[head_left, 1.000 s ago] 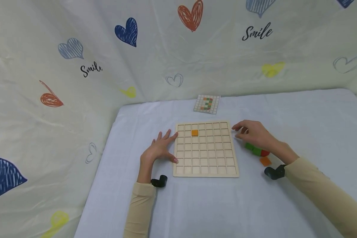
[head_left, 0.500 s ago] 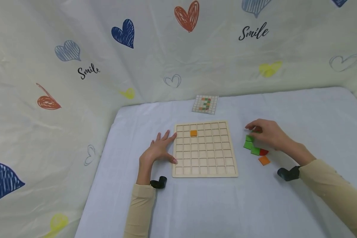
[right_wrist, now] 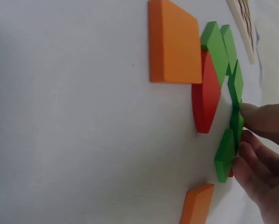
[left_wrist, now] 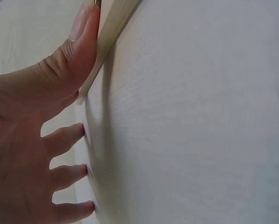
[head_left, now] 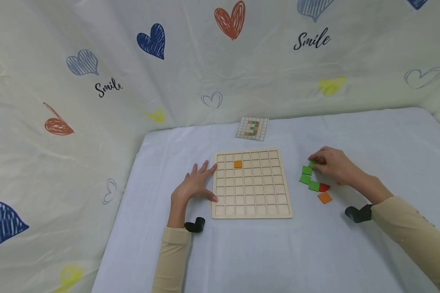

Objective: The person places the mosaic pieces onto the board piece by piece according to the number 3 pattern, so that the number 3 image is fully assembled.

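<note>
On your grid board [head_left: 253, 190], second row from the far edge, third column from the left, one placed orange tile [head_left: 238, 164] sits in its cell. Nothing else placed. Still on the cloth [head_left: 242, 252] to the right: loose green tiles [head_left: 305, 179], a round-edged red tile [head_left: 324, 187], two loose orange tiles [head_left: 324, 197], plus red slivers mostly hidden by your fingers. Pattern card [head_left: 252, 129] behind the board shows a cluster of coloured cells; I'd call this early.

Your left hand [head_left: 192, 185] is spread wide at the board's left edge, thumb touching it, gripping nothing. Your right hand [head_left: 335, 162] has thumb and fingertips pinched on what looks like a green tile [right_wrist: 237, 122]; can't tell if it's lifted.

Versus a second ago: right hand has moved from beside the board to the tiles; left hand and placed tile unchanged.
</note>
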